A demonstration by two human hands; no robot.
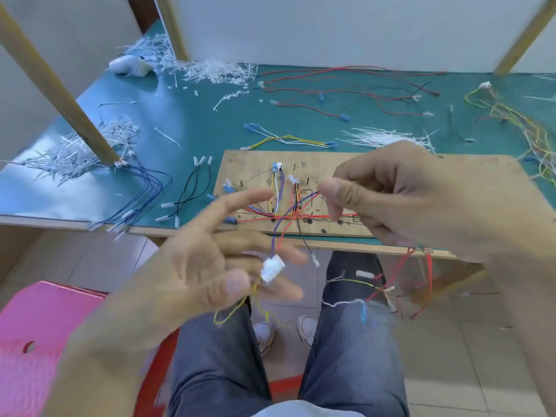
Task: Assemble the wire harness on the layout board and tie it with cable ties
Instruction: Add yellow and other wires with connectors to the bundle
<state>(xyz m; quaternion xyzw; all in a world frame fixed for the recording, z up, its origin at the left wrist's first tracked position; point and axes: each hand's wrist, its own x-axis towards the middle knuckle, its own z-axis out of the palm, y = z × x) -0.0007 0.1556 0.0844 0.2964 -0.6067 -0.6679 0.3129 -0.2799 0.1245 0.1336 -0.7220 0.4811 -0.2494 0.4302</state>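
Blue-grey jeans and white sneakers sit over pale floor tiles, with a pink plastic stool to the left. The blurred left hand has its fingers spread. A white plastic connector lies against them beside the thumb, and I cannot tell whether it is pinched. The right hand pinches a thin purple wire between thumb and curled fingers.

The flat brown layout board lies at the near edge of the teal-green matted table. It carries a bundle of red and yellow wires, and its markings are too small to read. Loose white cable ties lie just beyond it. A heap of white clippings lies by the far edge, under white wall panels.
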